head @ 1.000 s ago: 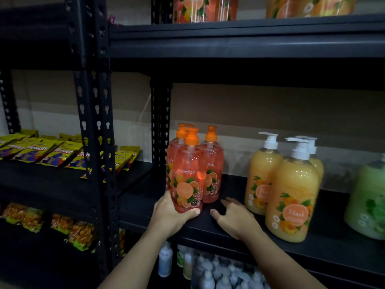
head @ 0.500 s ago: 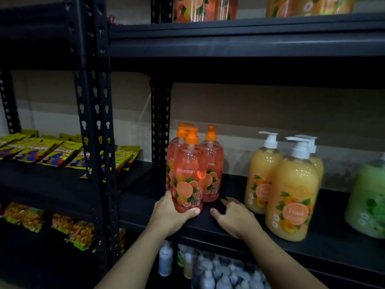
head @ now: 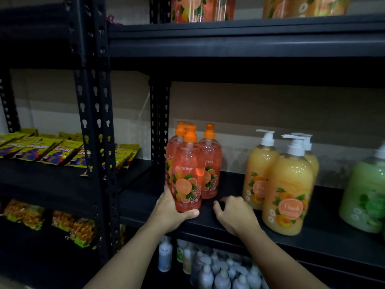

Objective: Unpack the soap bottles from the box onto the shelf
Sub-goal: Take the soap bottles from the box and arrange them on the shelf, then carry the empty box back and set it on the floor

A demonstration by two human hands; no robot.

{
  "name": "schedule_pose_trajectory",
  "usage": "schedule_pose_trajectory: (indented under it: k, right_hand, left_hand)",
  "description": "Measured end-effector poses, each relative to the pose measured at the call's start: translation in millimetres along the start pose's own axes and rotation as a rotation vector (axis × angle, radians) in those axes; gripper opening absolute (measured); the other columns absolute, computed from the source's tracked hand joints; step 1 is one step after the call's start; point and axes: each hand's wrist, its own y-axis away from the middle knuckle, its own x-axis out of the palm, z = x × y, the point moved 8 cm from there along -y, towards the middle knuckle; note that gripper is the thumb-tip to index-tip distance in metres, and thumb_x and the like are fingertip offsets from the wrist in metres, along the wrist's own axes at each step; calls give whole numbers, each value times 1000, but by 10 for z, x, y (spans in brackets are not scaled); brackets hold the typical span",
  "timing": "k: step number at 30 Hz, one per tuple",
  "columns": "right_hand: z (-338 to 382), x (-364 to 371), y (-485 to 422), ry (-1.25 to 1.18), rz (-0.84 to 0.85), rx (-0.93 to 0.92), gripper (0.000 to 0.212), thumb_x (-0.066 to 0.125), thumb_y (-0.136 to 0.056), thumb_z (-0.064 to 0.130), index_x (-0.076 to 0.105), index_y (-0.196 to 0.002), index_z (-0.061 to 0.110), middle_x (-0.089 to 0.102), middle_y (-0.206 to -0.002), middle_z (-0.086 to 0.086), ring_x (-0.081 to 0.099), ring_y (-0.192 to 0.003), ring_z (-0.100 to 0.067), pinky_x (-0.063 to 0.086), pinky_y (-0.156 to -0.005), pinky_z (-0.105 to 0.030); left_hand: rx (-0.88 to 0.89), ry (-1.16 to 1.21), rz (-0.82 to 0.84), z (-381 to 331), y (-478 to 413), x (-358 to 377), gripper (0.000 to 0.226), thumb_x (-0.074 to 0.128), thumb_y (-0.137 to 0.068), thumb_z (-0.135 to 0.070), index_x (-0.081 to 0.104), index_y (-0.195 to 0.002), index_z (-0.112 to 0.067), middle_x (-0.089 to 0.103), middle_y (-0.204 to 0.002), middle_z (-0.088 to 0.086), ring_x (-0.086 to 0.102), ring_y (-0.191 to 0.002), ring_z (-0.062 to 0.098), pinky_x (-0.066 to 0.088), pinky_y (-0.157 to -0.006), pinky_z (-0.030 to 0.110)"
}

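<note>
An orange soap bottle [head: 188,176] with an orange pump stands at the front of the black shelf [head: 229,223]. My left hand [head: 171,211] grips its base, thumb across the front. Two more orange bottles [head: 210,161] stand close behind it. My right hand [head: 234,213] rests on the shelf just right of the bottle, fingers loosely curled, holding nothing. The box is out of view.
Yellow peach soap bottles [head: 288,190] with white pumps stand to the right, then a green bottle [head: 366,195]. A black upright post [head: 95,122] divides off the snack packets [head: 52,151] at left. More bottles fill the shelf below [head: 208,268] and above [head: 200,8].
</note>
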Motion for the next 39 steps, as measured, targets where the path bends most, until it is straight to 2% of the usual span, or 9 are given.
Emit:
schedule_pose_trajectory:
  k: [3,6,12,16,22,28,32,34,39]
  right_hand:
    - [89,-147,158,97,-171,-112,38,39,-99,41,56,-71,21,69,-81,-3,67,-77,-24,42,-59,-31]
    - [138,-133,458,166,-242,-257,32,42,-94,35,59,-71,21,66,-75,3,67,-69,-19,37,-52,-27]
    - [-375,-219,1453,193,-212,-360,33,57,-84,27,73,-110,14,70,-119,-2,66,-114,-22,54,-92,-37]
    - [-1205,-352,2332,195,-56,-21,27,46,-90,31,64,-108,23,65,-102,3,67,-89,-23,47,-60,-32]
    - [-2343,39,3646,97,208,550,67,52,-93,46,28,-150,22,44,-143,-8,47,-127,-30,45,-99,-41]
    - [-2553,535,4319,-441,281,945,108,71,-88,38,-8,-158,17,28,-159,-14,37,-141,-33,34,-111,-39]
    - [-2678,541,4486,-525,222,1215,84,67,-90,20,15,-155,10,55,-129,-17,60,-105,-31,52,-80,-37]
    - [-2698,594,4567,-521,315,1293,52,62,-93,17,42,-138,4,56,-95,-9,55,-76,-20,42,-55,-30]
    - [-2699,840,4541,-386,401,1193,22,61,-94,13,53,-114,6,50,-83,-3,54,-74,-17,45,-63,-30]
  left_hand:
    - [-33,-66,27,1,139,56,130,75,-72,-57,-18,-152,-14,7,-162,6,14,-148,23,20,-120,40]
    - [3,-151,-58,-30,403,69,106,62,-88,-50,-11,-154,-10,4,-162,7,10,-149,22,17,-119,34]
    - [138,-124,-189,4,1349,394,66,51,-97,-39,22,-151,-16,24,-155,1,30,-141,19,32,-109,30]
    - [2,-272,103,495,1874,1053,66,43,-96,-53,27,-150,-18,30,-154,3,35,-139,22,36,-107,34]
    - [-344,-386,427,1203,2438,1662,91,44,-89,-68,11,-155,-14,22,-158,10,31,-141,31,36,-108,40]
    - [-399,-475,462,1483,2711,1787,76,66,-89,-39,29,-147,-6,36,-149,13,41,-132,31,40,-97,32]
    - [-448,-479,385,1697,2647,1670,42,64,-87,-32,60,-124,-12,62,-123,12,58,-103,31,46,-81,31]
    - [-458,-518,367,1813,2614,1646,30,58,-88,-33,67,-111,-15,66,-109,11,57,-87,29,47,-75,31]
    - [-376,-634,368,1833,2614,1776,16,55,-89,-23,64,-87,-10,64,-93,12,62,-87,31,49,-70,32]
